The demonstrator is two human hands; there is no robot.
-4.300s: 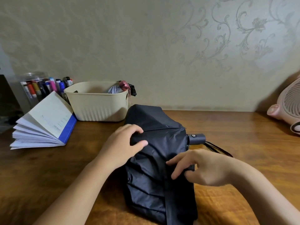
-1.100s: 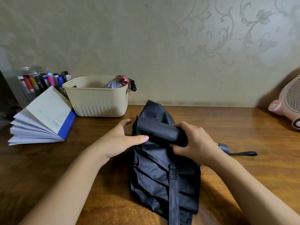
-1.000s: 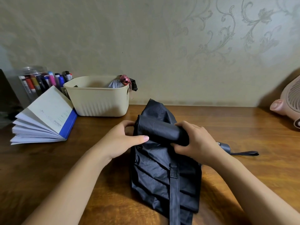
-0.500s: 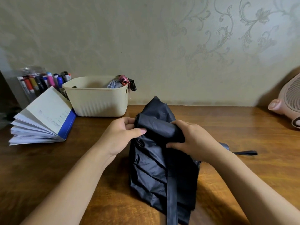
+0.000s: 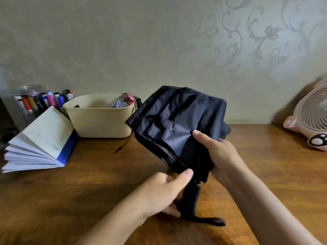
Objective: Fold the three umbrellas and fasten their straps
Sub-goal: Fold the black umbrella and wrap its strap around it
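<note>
The black umbrella [image 5: 177, 124] is held clear above the tabletop [image 5: 88, 191]. The right hand [image 5: 221, 154] has its grip closed round the bundled canopy, and loose fabric fans up beyond it. Just below, the left hand [image 5: 162, 193] seems to grip the umbrella's lower end, thumb on the cloth, though blur hides its fingers.

Black umbrella [image 5: 178, 124], canopy loosely bunched, raised off table [image 5: 88, 191]

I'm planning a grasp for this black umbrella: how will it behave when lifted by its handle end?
The black umbrella probably flops: its cloth bunches in loose creased folds above the right hand. Its handle, beside the left hand, looks stiff and straight. Likely light, since a thumb-and-fingers grip props it up.
</note>
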